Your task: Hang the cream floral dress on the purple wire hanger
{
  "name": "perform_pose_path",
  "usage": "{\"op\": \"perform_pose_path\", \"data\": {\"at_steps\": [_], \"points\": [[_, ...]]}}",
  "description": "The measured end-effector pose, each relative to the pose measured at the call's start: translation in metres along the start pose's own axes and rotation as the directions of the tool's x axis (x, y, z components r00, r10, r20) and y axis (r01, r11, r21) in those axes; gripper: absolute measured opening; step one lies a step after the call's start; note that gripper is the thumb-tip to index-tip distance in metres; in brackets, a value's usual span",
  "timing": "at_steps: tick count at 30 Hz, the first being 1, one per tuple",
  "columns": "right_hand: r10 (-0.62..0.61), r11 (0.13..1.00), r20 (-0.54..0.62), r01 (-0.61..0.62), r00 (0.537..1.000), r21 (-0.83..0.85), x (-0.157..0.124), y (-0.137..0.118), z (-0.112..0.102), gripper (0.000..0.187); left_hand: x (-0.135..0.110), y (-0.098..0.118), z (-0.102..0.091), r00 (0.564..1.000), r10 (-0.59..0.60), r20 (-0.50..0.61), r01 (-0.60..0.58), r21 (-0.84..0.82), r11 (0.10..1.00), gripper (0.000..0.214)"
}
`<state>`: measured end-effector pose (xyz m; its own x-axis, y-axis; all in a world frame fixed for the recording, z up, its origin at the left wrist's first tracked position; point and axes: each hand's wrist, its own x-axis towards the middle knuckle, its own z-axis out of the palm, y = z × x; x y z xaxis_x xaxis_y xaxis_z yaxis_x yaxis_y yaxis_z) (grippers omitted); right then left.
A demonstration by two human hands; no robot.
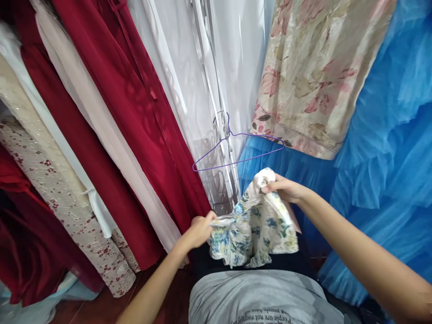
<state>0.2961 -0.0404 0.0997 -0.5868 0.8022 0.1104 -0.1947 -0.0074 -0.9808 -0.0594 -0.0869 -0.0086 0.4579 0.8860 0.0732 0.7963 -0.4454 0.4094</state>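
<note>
A white garment with blue and yellow flowers point(251, 229) is stretched between my two hands, just above my lap. My left hand point(201, 229) pinches its left end, the fingers closed on the cloth. On the other side my right hand point(286, 188) grips the upper right part, with the thumb over the fabric. Some of the garment's lower part hangs in loose folds. What kind of garment it is, I cannot tell. Beyond it hangs a purple wire hanger point(238, 160) with no clothing on it, close in front of white fabric.
Long red dresses point(135, 99) and a flower-dotted pale dress point(72, 225) hang on the left. White cloth point(236, 49) hangs straight ahead. To the right are a pink-flowered beige garment point(310, 85) and a ruffled blue tulle dress point(381, 135). Dark red floor tiles point(138, 290) show below.
</note>
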Motion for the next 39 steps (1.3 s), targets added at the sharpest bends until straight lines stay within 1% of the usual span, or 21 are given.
{"op": "perform_pose_path", "data": {"at_steps": [2, 4, 6, 9, 11, 14, 15, 17, 19, 21, 22, 24, 26, 27, 28, 30, 32, 34, 35, 37, 39], "points": [[0.053, 0.974, 0.110, -0.027, 0.993, -0.224, 0.014, 0.003, -0.001, 0.028, 0.011, -0.030, -0.025, 0.990, -0.033, -0.136, 0.047, 0.103, 0.994, 0.023], [0.031, 0.883, 0.096, 0.018, 0.995, -0.470, 0.024, 0.004, -0.006, 0.029, 0.024, -0.056, -0.053, 0.976, -0.040, -0.213, 0.071, 0.136, 0.988, 0.024], [-0.120, 0.738, -0.004, 0.087, 0.993, -0.669, 0.037, 0.003, -0.013, 0.038, 0.038, -0.073, -0.081, 0.952, -0.040, -0.302, 0.089, 0.149, 0.985, 0.027], [-0.383, 0.506, -0.112, 0.107, 0.917, -0.856, 0.061, -0.002, -0.028, 0.062, 0.062, -0.077, -0.119, 0.891, -0.025, -0.454, 0.105, 0.152, 0.983, 0.037], [-0.465, 0.414, -0.176, 0.037, 0.867, -0.909, 0.078, -0.006, -0.039, 0.062, 0.081, -0.066, -0.138, 0.827, 0.001, -0.563, 0.089, 0.133, 0.987, 0.040], [-0.461, 0.349, -0.302, -0.143, 0.834, -0.926, 0.094, -0.008, -0.050, 0.033, 0.109, -0.034, -0.154, 0.729, 0.052, -0.683, -0.028, 0.047, 0.999, 0.036], [-0.452, 0.336, -0.338, -0.194, 0.826, -0.922, 0.095, -0.007, -0.052, 0.027, 0.118, -0.020, -0.155, 0.719, 0.070, -0.692, -0.082, 0.015, 0.997, 0.033], [-0.442, 0.324, -0.373, -0.243, 0.816, -0.914, 0.092, -0.002, -0.052, 0.025, 0.133, 0.007, -0.154, 0.738, 0.117, -0.664, -0.180, -0.027, 0.983, 0.029], [-0.442, 0.316, -0.341, -0.211, 0.830, -0.925, 0.082, 0.004, -0.050, 0.026, 0.142, 0.029, -0.151, 0.739, 0.169, -0.653, -0.244, -0.025, 0.969, 0.031], [-0.497, 0.318, -0.275, -0.122, 0.823, -0.940, 0.069, 0.008, -0.051, 0.026, 0.147, 0.041, -0.147, 0.690, 0.192, -0.697, -0.268, 0.000, 0.963, 0.036], [-0.555, 0.326, -0.258, -0.079, 0.791, -0.942, 0.062, 0.008, -0.054, 0.028, 0.147, 0.045, -0.145, 0.659, 0.193, -0.727, -0.268, 0.013, 0.963, 0.038], [-0.684, 0.359, -0.298, -0.049, 0.665, -0.932, 0.051, 0.005, -0.065, 0.050, 0.145, 0.047, -0.143, 0.616, 0.191, -0.764, -0.273, 0.020, 0.962, 0.036], [-0.756, 0.412, -0.387, -0.076, 0.529, -0.908, 0.044, -0.003, -0.083, 0.071, 0.143, 0.047, -0.143, 0.612, 0.191, -0.767, -0.285, 0.012, 0.959, 0.029], [-0.758, 0.439, -0.420, -0.086, 0.499, -0.894, 0.042, -0.008, -0.093, 0.072, 0.142, 0.046, -0.143, 0.618, 0.190, -0.763, -0.283, 0.010, 0.959, 0.025], [-0.741, 0.465, -0.440, -0.086, 0.506, -0.881, 0.040, -0.013, -0.103, 0.067, 0.141, 0.045, -0.146, 0.626, 0.185, -0.757, -0.277, 0.006, 0.961, 0.021], [-0.661, 0.507, -0.439, -0.069, 0.608, -0.859, 0.036, -0.026, -0.122, 0.050, 0.138, 0.041, -0.154, 0.672, 0.149, -0.726, -0.260, -0.042, 0.965, 0.015], [-0.552, 0.557, -0.417, -0.053, 0.722, -0.829, 0.028, -0.040, -0.137, 0.041, 0.133, 0.032, -0.170, 0.784, 0.053, -0.619, -0.237, -0.220, 0.946, 0.008], [-0.460, 0.628, -0.397, -0.025, 0.794, -0.778, 0.017, -0.054, -0.147, 0.042, 0.127, 0.020, -0.189, 0.918, -0.038, -0.394, -0.176, -0.492, 0.852, 0.011], [-0.409, 0.676, -0.377, -0.002, 0.831, -0.737, 0.012, -0.062, -0.149, 0.042, 0.124, 0.014, -0.198, 0.958, -0.051, -0.282, -0.137, -0.607, 0.783, 0.018], [-0.282, 0.785, -0.312, 0.031, 0.907, -0.619, 0.005, -0.076, -0.146, 0.041, 0.120, 0.001, -0.208, 0.985, -0.033, -0.168, -0.104, -0.738, 0.666, 0.032], [-0.200, 0.868, -0.256, 0.050, 0.946, -0.494, 0.008, -0.087, -0.133, 0.040, 0.120, -0.007, -0.203, 0.972, -0.027, -0.233, -0.167, -0.769, 0.617, 0.035]]}}
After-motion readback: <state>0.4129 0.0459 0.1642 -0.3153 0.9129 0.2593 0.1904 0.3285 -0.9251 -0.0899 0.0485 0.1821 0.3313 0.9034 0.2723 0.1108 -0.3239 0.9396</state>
